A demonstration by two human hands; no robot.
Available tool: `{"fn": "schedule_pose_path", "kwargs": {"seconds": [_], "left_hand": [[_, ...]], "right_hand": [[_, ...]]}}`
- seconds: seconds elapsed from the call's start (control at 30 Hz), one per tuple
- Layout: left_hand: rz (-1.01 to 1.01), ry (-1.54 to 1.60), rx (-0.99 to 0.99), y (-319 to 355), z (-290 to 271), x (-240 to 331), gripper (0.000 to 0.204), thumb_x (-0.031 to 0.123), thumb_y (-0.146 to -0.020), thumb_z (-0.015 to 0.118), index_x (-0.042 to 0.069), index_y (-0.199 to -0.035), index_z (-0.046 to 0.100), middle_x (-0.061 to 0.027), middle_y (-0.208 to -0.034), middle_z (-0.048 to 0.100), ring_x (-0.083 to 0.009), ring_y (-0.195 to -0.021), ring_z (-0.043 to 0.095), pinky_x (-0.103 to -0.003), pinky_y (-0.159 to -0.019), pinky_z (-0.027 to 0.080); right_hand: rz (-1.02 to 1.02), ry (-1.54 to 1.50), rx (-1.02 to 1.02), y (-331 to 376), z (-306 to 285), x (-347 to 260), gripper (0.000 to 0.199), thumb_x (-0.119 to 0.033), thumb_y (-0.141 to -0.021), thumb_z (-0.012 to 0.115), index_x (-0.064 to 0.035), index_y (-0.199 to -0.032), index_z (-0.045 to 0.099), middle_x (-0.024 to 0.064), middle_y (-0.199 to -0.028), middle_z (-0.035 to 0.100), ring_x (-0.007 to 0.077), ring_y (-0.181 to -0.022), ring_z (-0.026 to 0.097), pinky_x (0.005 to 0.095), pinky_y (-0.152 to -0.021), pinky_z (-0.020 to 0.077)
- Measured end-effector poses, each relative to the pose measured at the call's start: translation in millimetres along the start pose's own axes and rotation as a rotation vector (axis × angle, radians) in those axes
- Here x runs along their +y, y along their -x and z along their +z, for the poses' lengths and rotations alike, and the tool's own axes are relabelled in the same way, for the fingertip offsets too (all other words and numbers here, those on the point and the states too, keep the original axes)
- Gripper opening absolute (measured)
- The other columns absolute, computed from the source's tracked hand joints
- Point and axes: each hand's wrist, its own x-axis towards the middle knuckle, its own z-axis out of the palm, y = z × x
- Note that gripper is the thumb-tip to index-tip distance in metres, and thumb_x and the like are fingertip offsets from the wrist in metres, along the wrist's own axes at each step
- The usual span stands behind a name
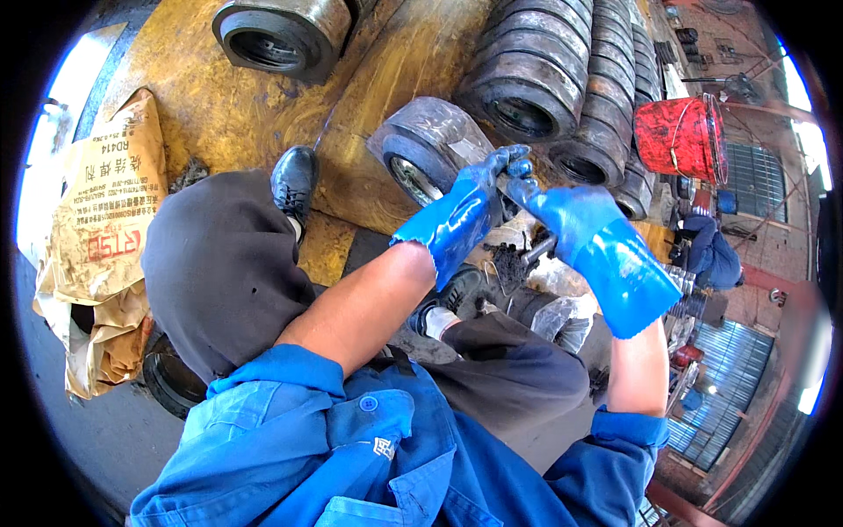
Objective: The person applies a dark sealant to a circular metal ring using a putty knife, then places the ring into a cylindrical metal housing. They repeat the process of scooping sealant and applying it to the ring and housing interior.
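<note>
Both my hands wear blue rubber gloves with dark, greasy fingertips, and they meet in front of me. My left hand (470,202) has its fingers curled in beside the right one's. My right hand (584,224) is closed too, its fingertips against the left's. A small dark piece seems to be between them, too hidden to name. Just beyond my left hand, a large steel hex nut (443,136) lies on its side, its threaded bore toward me. Below my right hand a short metal rod (537,249) shows, near dark bristly debris; whether I hold it, I cannot tell.
Rows of large steel nuts (544,66) run away on the right, and another nut (285,39) sits on the yellow, oil-stained surface (189,53). A red bucket (676,140) stands at right. A brown paper sack (105,237) lies left. Farther right, a person in blue (709,253) bends over.
</note>
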Motion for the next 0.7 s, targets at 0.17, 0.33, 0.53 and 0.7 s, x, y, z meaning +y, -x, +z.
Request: {"fn": "schedule_pose_path", "kwargs": {"seconds": [0.17,0.33,0.53,0.7], "left_hand": [[-0.027,-0.034,0.073,-5.7,-1.8,1.9,0.036,0.031,-0.104,0.043,0.004,-0.126,0.052,-0.0101,-0.091,0.066,-0.0360,-0.082,0.065,-0.050,-0.072,0.057],[-0.116,-0.166,0.108,7.2,-4.2,10.3,0.032,0.026,-0.104,0.043,0.004,-0.126,0.052,-0.0093,-0.093,0.064,-0.0340,-0.084,0.064,-0.046,-0.073,0.057],[-0.105,-0.370,0.242,30.4,32.0,23.2,0.030,0.025,-0.104,0.046,0.004,-0.124,0.056,-0.0073,-0.098,0.064,-0.0239,-0.086,0.065,-0.036,-0.072,0.057],[-0.120,-0.439,0.069,26.1,23.2,31.5,0.025,0.023,-0.103,0.047,0.006,-0.117,0.058,-0.0090,-0.092,0.065,-0.0228,-0.084,0.067,-0.034,-0.068,0.056]], "right_hand": [[0.003,-0.012,0.012,-2.6,-6.5,-3.6,0.057,-0.001,-0.085,0.054,-0.0205,-0.139,0.048,0.0166,-0.097,0.069,0.0365,-0.090,0.069,0.0483,-0.072,0.0551],[0.131,-0.103,0.020,3.2,13.0,-29.4,0.060,-0.001,-0.083,0.056,-0.0192,-0.139,0.044,0.0184,-0.099,0.069,0.0383,-0.092,0.068,0.0492,-0.075,0.0540],[0.130,-0.232,0.108,-2.5,11.4,-33.5,0.059,0.002,-0.083,0.056,-0.0165,-0.138,0.047,0.0219,-0.098,0.067,0.0418,-0.090,0.065,0.0504,-0.072,0.0517],[0.101,-0.205,0.064,-10.2,-14.5,-27.0,0.052,-0.003,-0.087,0.053,-0.0166,-0.138,0.050,0.0246,-0.090,0.066,0.0437,-0.085,0.065,0.0497,-0.070,0.0507]]}}
